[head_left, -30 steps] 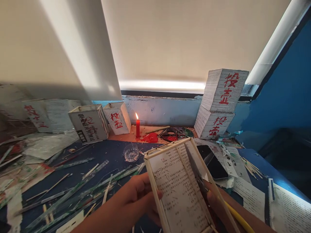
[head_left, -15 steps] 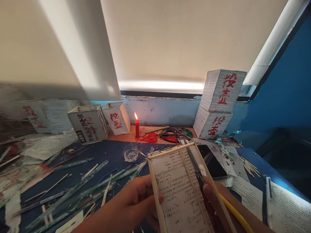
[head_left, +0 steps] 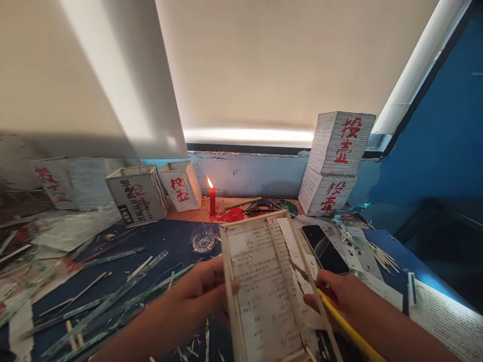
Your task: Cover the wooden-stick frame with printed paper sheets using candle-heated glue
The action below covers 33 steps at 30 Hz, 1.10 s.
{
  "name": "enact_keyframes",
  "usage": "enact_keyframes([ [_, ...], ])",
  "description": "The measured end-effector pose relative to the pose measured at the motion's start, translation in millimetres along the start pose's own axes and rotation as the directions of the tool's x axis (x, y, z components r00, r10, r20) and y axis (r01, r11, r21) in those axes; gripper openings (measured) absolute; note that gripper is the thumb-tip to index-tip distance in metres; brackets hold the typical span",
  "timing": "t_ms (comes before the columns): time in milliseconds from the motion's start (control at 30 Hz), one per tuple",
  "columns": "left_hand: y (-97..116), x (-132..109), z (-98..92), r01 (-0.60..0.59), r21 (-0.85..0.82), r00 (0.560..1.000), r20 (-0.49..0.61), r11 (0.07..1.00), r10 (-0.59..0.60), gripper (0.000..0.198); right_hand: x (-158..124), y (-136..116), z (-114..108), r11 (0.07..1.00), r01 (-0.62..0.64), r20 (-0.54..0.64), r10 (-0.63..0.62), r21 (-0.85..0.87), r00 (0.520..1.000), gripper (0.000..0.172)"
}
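Clock centred on the paper-lined stick frame [head_left: 260,286], 12 pointing away from the person. Left hand [head_left: 206,286] at 9: fingers part-curled, thumb over the left rail, gripping it. Right hand [head_left: 337,291] at 3: closed round a yellow-handled cutting tool [head_left: 341,322], one fingertip showing inside the right rail; blade blurred. Frame tilted, held above the blue tabletop [head_left: 173,236]; near end runs out of view at 6.

Edges: smartphone [head_left: 326,250] close by the right rail at 1 to 2, room tight there. Clear round dish [head_left: 204,239] at 10 to 11, apart from the left hand, blue surface between. Lit red candle [head_left: 212,202] at 11, beyond the far edge. Two stacked paper boxes [head_left: 335,166] at 1, farther off. Clear plastic strips [head_left: 158,260] crowd 9 to 10. Thin sticks [head_left: 383,257] at 2, near the table's slanting edge.
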<state>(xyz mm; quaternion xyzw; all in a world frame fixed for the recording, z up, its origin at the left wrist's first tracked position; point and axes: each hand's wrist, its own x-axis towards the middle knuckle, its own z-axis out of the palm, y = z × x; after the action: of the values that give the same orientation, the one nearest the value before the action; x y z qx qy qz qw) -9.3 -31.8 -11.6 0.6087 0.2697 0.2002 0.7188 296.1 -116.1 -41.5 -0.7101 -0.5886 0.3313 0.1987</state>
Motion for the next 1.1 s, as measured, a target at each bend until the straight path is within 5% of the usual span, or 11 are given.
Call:
enact_keyframes([
  [100, -3, 2, -9.1, -0.035, -0.036, 0.996, -0.080, 0.999, 0.032, 0.037, -9, 1, -1, 0.969, 0.004, 0.002, -0.004, -0.246, 1.000, 0.027],
  [267, -9, 7, -13.2, -0.037, -0.047, 0.990, -0.141, 0.998, 0.030, 0.038, -19, 0, 5, 0.937, 0.085, 0.073, -0.064, -0.339, 0.995, 0.016],
  [400, -5, 8, -11.0, -0.025, -0.054, 0.992, -0.125, 0.998, 0.018, 0.041, 12, -1, -30, 0.878, -0.014, 0.002, 0.017, -0.479, 1.000, 0.021],
  [533, -4, 7, -6.9, -0.026, -0.061, 0.992, -0.127, 0.998, 0.018, 0.048, 72, 14, -67, 0.840, -0.122, -0.217, 0.004, -0.529, 0.976, 0.044],
  [667, -9, 9, -4.5, -0.039, -0.059, 0.991, -0.126, 0.997, 0.031, 0.046, 108, 47, -65, 0.832, -0.206, -0.300, 0.051, -0.514, 0.952, 0.066],
  [867, -15, 13, -8.3, -0.045, -0.075, 0.991, -0.131, 0.996, 0.035, 0.038, 118, 74, -47, 0.846, -0.245, -0.334, 0.085, -0.474, 0.939, 0.091],
  [1100, -13, 11, -8.9, -0.018, -0.071, 0.988, -0.151, 0.997, 0.007, 0.037, 122, 75, -42, 0.857, -0.263, -0.374, 0.089, -0.443, 0.923, 0.096],
])
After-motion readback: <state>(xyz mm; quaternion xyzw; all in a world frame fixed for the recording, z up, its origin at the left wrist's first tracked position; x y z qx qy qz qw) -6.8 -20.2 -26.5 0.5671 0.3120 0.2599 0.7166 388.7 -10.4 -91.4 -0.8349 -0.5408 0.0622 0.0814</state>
